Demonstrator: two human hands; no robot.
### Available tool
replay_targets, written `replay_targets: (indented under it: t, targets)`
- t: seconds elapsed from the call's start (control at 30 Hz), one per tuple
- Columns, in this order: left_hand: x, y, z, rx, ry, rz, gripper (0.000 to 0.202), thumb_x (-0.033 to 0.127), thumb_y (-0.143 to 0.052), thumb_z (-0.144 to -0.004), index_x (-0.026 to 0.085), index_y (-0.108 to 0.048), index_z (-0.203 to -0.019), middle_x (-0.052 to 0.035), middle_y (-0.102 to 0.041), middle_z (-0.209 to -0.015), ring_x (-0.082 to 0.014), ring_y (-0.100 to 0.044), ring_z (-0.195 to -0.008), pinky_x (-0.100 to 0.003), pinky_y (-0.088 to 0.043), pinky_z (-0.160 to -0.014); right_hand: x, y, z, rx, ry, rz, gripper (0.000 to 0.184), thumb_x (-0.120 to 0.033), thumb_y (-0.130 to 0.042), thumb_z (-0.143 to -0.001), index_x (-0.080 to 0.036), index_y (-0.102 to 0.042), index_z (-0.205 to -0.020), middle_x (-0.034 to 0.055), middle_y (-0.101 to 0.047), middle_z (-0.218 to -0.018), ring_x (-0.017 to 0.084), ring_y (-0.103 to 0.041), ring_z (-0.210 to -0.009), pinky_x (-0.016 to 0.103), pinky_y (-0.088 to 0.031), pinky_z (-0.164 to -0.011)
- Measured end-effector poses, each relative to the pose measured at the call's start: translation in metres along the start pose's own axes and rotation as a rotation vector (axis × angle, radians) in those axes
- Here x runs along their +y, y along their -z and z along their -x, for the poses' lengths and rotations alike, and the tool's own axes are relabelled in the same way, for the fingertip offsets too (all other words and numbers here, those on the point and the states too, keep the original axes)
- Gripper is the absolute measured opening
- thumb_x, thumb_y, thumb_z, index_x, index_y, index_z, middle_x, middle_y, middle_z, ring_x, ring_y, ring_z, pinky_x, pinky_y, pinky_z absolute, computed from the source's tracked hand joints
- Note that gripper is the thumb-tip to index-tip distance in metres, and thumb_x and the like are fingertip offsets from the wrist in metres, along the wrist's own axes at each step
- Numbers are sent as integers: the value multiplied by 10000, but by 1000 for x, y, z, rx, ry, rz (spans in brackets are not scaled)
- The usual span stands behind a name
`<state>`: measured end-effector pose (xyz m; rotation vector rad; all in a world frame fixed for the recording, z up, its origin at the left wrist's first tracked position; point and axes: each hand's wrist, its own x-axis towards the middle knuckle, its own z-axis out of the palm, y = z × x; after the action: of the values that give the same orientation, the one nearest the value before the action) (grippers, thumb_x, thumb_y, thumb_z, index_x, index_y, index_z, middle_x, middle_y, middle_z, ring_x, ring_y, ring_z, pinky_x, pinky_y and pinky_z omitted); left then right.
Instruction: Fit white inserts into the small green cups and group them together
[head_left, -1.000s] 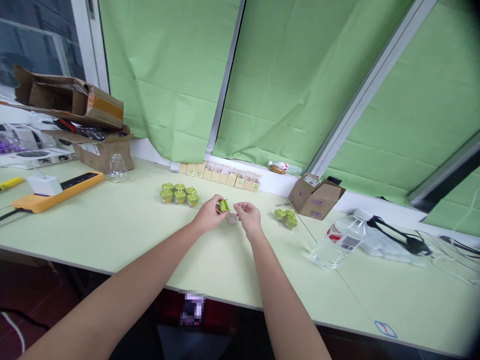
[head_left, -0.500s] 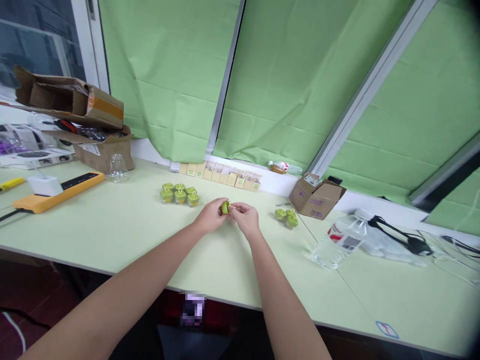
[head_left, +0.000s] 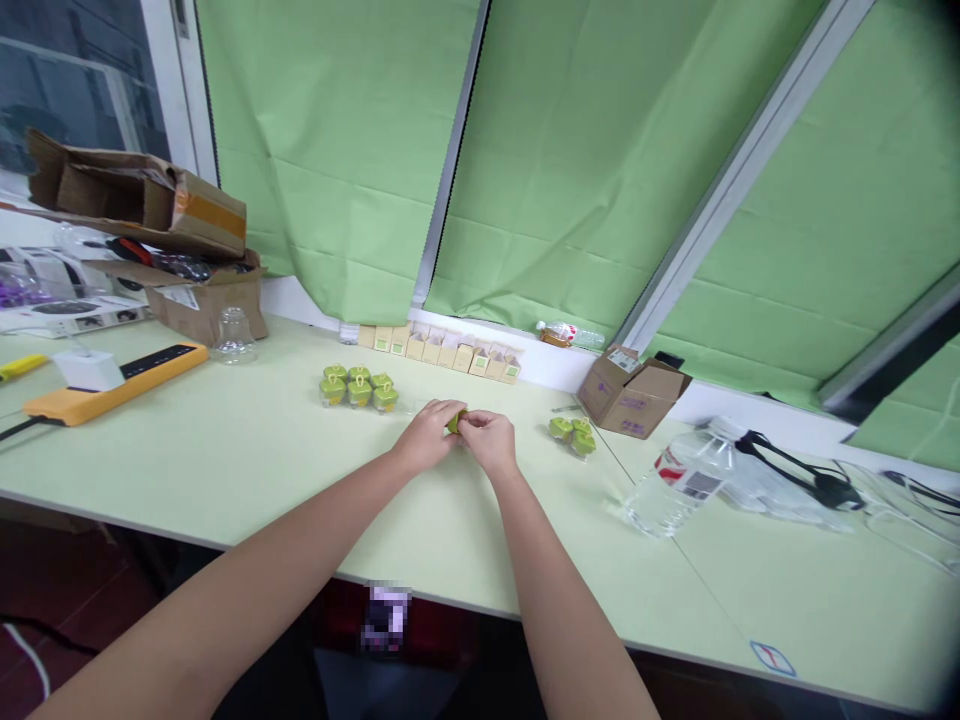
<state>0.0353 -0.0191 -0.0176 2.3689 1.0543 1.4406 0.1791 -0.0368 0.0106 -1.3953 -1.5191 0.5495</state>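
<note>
My left hand [head_left: 429, 436] and my right hand [head_left: 491, 441] meet over the pale green table [head_left: 247, 460], fingers pinched together on a small green cap-like piece [head_left: 454, 421] that shows only as a sliver between them. A cluster of several green-topped clear pieces [head_left: 358, 388] stands to the left of my hands. A smaller group of green pieces [head_left: 573, 434] lies to the right. A row of small beige boxes [head_left: 439, 351] lines the wall behind.
A small open cardboard box [head_left: 631, 391] sits at the back right, with a clear water bottle [head_left: 681, 481] lying near black cables [head_left: 799, 472]. At the left are an orange power strip [head_left: 112, 381], a clear glass dome [head_left: 234, 336] and stacked cardboard boxes [head_left: 150, 235].
My hands were apart, the left one holding the green piece up. They have come together and lowered slightly, both now closed round it.
</note>
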Motion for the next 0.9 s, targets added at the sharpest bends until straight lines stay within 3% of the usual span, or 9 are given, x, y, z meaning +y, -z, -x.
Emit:
replay_targets:
  t: [0.33,0.6,0.8,0.9]
  targets:
    - [1,2,-1,-4,-7,-27,519,36,-603,-745,205,-617,-1235,-67,-662,-1235,-249,-558,-1149,-432,-467,-1021,5,-6,-4,-93,-31,-258,255,-279,-588,-632,-170,-761,-784,1,-678,-629,118,-520,-476,251,-451,-505]
    - [0,2,1,-5,-32,-48,511,29,-589,-746,187,-621,-1231,-67,-673,-1218,-238,-570,-1106,-416,-488,-990,10,-8,-3,-39,79,-67,276,-309,-551,-673,-193,-775,-786,16,-723,-699,180,-636,-656,251,-484,-590]
    - [-1,2,0,6,2,-42,535,19,-576,-726,191,-621,-1230,-64,-678,-1201,-242,-567,-1114,-421,-483,-1001,3,-5,1,-33,166,87,233,-302,-539,-738,-239,-762,-756,-15,-739,-768,155,-630,-642,248,-481,-642]
    - [-1,2,-1,3,23,-42,529,30,-586,-731,195,-620,-1232,-67,-674,-1210,-243,-580,-1111,-419,-487,-999,2,-4,0,-59,169,49,224,-293,-544,-748,-244,-759,-784,-15,-746,-797,155,-642,-661,249,-499,-666]
